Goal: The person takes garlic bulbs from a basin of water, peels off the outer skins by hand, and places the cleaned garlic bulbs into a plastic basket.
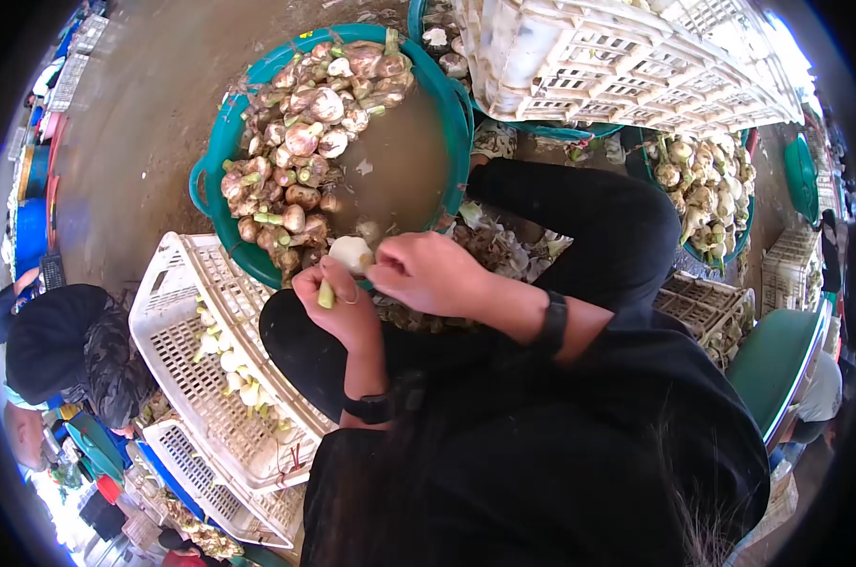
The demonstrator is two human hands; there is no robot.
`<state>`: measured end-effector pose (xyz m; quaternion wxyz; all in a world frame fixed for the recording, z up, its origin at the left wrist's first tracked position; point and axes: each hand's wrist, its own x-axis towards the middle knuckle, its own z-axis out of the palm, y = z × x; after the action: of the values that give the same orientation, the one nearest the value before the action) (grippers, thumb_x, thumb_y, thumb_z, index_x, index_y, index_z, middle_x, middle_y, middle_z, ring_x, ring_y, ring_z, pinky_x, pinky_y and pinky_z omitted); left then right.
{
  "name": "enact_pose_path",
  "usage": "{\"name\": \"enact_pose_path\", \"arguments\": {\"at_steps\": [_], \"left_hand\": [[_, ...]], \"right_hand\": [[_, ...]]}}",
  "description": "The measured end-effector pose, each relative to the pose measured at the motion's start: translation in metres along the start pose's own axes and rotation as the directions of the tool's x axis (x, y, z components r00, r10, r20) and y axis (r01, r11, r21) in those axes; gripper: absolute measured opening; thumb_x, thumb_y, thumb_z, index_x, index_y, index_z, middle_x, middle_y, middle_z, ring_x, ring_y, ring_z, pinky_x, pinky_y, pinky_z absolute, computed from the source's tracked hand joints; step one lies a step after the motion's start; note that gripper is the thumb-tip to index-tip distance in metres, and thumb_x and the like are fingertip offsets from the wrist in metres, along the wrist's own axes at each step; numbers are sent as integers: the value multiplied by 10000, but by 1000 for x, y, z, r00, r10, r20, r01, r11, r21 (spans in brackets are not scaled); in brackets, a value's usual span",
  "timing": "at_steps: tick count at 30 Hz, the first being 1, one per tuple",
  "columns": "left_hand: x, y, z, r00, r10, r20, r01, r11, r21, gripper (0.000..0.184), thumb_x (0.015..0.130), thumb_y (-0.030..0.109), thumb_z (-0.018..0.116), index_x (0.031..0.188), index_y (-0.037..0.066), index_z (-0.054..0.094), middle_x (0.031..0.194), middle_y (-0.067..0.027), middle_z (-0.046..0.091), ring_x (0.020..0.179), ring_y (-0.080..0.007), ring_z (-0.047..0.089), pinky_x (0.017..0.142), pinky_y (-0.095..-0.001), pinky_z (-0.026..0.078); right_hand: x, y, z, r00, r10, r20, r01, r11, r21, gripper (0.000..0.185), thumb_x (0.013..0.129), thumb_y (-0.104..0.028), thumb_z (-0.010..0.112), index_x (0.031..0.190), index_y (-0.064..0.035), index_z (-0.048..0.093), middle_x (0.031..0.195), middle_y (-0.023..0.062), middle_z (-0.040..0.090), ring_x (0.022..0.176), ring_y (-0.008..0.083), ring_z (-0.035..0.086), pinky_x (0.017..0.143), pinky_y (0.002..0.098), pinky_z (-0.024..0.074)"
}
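My left hand (pixel 335 304) is wrapped around a garlic bulb (pixel 350 253) with a pale, smooth face and a short green stem at the palm. My right hand (pixel 433 271) is closed, its fingertips against the bulb's right side; whatever it may hold is hidden. Both hands are over the near rim of a green tub (pixel 207 142). Inside, unpeeled garlic bulbs (pixel 300 140) with brownish skins are heaped at the left, beside murky water (pixel 404 151). Loose garlic skins (pixel 504 241) lie just beyond my right hand, between my legs.
At my left stands a white plastic crate (pixel 187 345) with peeled bulbs (pixel 244 373) in it. White crates (pixel 626 66) rise at the upper right, near another tub of garlic (pixel 707 189). A person in a dark cap (pixel 59 331) is at the far left.
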<state>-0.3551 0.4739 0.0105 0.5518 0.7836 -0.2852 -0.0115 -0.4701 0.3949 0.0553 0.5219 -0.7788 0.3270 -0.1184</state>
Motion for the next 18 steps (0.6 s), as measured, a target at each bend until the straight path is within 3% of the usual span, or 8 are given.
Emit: {"name": "enact_pose_path", "arguments": {"at_steps": [5,9,10,11,12,13,15,18], "left_hand": [[-3,26,-3,990,125,65,-137,968,210,257,829,158,547,694,22,376,641,-90,421,568,-187,398,538,-325,375],[-1,10,4,997,-73,-6,71,986,-152,220,853,195,473,692,62,405,656,-41,455,492,-167,373,449,-295,330],[7,23,-2,828,-535,168,553,730,-400,227,863,237,439,695,86,424,632,-12,432,479,-138,357,433,-269,300],[15,28,-7,454,-780,430,841,216,-496,247,872,280,404,698,110,443,608,17,408,466,-109,342,417,-243,270],[20,9,-18,353,-722,595,879,38,-475,280,878,336,354,712,144,472,542,51,331,439,-75,317,393,-222,225],[22,0,-22,357,-729,584,874,40,-484,280,878,336,354,712,144,472,542,51,331,439,-75,317,393,-222,225],[23,-10,-27,220,-719,659,861,-175,-478,250,872,322,387,715,149,474,504,64,263,421,-77,299,383,-229,229],[19,3,-18,233,-785,574,890,-67,-452,258,879,357,410,738,156,487,502,63,299,424,-78,324,383,-224,245]], "right_hand": [[9,2,14,983,11,-181,-22,998,-58,162,692,-181,553,655,-23,567,650,157,575,611,340,563,570,403,458],[12,37,9,951,111,-287,-125,992,-29,146,689,-151,528,643,-20,572,635,180,559,602,354,561,567,386,464],[12,56,4,925,162,-343,-181,983,-24,140,700,-143,528,675,-21,591,657,191,560,612,360,563,570,378,466],[13,80,-2,873,173,-456,-197,980,-6,183,703,-189,543,638,-26,596,632,169,578,602,334,582,589,381,486],[11,93,-15,840,279,-465,-236,960,149,185,710,-173,554,625,-11,582,604,158,570,568,324,574,556,363,478],[10,99,-24,826,391,-407,-261,903,340,154,720,-150,549,646,-20,587,615,145,576,574,314,572,549,342,468],[-1,93,-25,967,-70,-245,74,997,6,159,746,-200,548,718,-52,601,657,134,594,625,313,589,573,362,473],[-8,45,-12,988,-76,134,102,974,-202,170,773,-226,577,785,-56,589,708,121,604,626,277,594,578,352,455]]}}
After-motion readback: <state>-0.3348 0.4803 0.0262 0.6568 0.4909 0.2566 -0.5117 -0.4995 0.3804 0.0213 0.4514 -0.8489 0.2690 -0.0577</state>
